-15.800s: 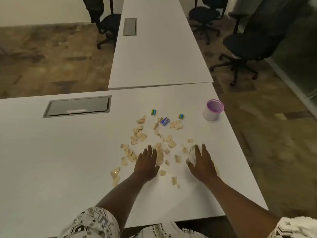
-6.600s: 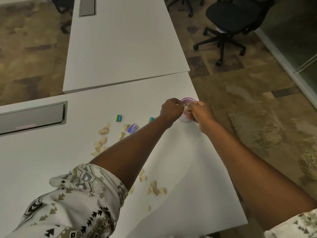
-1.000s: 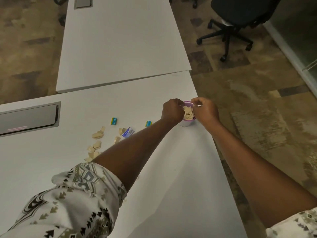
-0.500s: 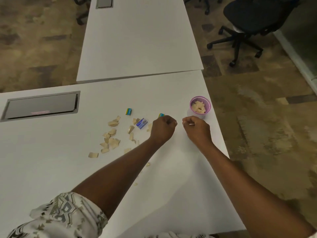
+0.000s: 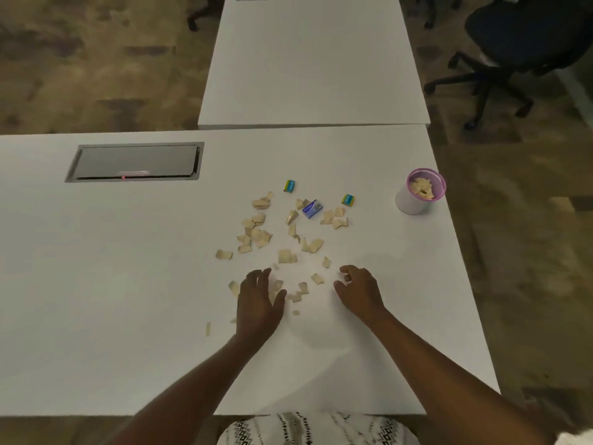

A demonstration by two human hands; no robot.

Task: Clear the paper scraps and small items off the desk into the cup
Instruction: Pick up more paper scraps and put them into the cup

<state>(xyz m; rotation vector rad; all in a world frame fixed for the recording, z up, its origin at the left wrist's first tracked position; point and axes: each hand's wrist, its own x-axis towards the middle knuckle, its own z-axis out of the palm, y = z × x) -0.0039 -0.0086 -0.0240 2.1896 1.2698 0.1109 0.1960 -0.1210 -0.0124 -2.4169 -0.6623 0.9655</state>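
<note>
Several tan paper scraps (image 5: 258,236) lie scattered over the middle of the white desk (image 5: 128,284). Among them sit a blue box (image 5: 312,209) and two small green-blue items (image 5: 289,186), (image 5: 348,199). A white cup with a purple rim (image 5: 418,192) stands near the desk's right edge with scraps inside. My left hand (image 5: 258,300) rests palm down on the nearest scraps, fingers spread. My right hand (image 5: 357,289) hovers just right of those scraps, fingers curled loosely, nothing seen in it.
A grey cable hatch (image 5: 134,162) is set into the desk at the far left. A second white desk (image 5: 314,59) butts against the far edge. A black office chair (image 5: 526,43) stands on the carpet at the top right.
Both hands have pulled back from beside the cup to the near scraps. My left fist has opened flat onto the desk. The camera view has shifted, showing more of the desk.
</note>
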